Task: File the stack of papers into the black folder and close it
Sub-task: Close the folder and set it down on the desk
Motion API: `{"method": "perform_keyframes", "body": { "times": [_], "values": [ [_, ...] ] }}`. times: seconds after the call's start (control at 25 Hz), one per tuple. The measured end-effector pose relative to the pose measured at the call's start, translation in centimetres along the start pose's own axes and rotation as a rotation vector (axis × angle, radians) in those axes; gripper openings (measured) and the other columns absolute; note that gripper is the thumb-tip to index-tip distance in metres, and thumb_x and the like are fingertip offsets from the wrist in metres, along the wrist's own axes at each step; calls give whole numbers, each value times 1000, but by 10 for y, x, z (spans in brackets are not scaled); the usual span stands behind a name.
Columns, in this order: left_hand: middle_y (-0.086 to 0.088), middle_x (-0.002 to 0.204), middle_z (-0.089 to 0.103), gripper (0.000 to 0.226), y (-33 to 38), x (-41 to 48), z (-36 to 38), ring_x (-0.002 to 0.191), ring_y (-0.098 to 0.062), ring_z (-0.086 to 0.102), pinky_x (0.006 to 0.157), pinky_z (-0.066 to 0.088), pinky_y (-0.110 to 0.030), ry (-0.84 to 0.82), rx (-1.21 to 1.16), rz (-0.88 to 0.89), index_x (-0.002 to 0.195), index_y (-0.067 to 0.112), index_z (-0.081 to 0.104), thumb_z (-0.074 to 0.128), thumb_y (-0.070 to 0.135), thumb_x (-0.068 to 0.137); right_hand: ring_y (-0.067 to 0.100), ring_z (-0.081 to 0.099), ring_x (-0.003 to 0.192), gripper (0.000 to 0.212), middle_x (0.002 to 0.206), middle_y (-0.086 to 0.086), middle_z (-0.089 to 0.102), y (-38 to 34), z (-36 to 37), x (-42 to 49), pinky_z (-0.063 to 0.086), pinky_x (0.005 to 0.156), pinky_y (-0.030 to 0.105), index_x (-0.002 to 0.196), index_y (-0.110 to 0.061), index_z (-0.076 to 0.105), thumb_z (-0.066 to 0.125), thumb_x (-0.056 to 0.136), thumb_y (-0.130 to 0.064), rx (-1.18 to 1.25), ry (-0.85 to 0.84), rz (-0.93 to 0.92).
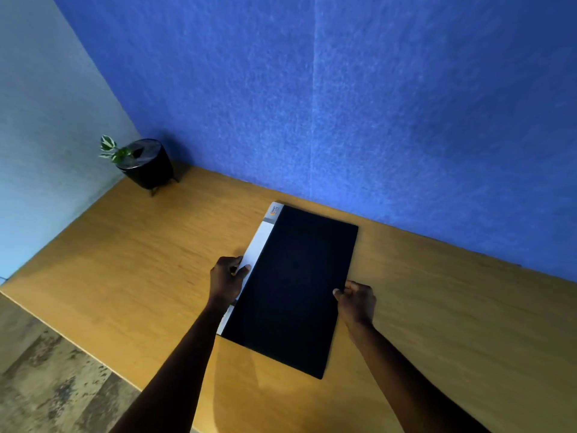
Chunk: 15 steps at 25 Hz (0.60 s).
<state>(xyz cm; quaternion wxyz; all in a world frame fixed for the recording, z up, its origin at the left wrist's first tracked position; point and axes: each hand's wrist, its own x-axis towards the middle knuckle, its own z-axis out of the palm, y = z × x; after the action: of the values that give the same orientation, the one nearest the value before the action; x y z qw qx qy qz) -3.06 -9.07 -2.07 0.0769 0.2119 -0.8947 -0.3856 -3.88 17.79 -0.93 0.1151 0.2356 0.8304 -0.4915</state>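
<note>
The black folder (290, 289) lies flat and closed on the wooden table (131, 260), its long side running away from me. A white spine strip (260, 245) with a small orange logo at its far end shows along its left edge. My left hand (226, 276) grips that white left edge, thumb on top. My right hand (357, 300) pinches the folder's right edge, fingers curled. No loose papers are visible; whether any lie inside the folder is hidden.
A black plant pot (146, 162) on thin legs with a small green-and-white plant stands in the table's far left corner. A blue felt wall (343, 104) runs right behind the folder. The table's left edge drops to a wood-pattern floor (46, 385).
</note>
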Motion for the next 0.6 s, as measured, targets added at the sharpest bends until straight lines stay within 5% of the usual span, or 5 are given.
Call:
{"method": "perform_keyframes", "body": {
  "times": [0.6],
  "values": [
    [-21,113,67,35,2,7,8,104,-32,63,86,47,-31,51,21,15,115,-4,64,73,10,83,33,67,109,43,125,22,66,-14,5,7,55,86,33,129,3,59,67,90,-13,-164,43,-26]
  ]
}}
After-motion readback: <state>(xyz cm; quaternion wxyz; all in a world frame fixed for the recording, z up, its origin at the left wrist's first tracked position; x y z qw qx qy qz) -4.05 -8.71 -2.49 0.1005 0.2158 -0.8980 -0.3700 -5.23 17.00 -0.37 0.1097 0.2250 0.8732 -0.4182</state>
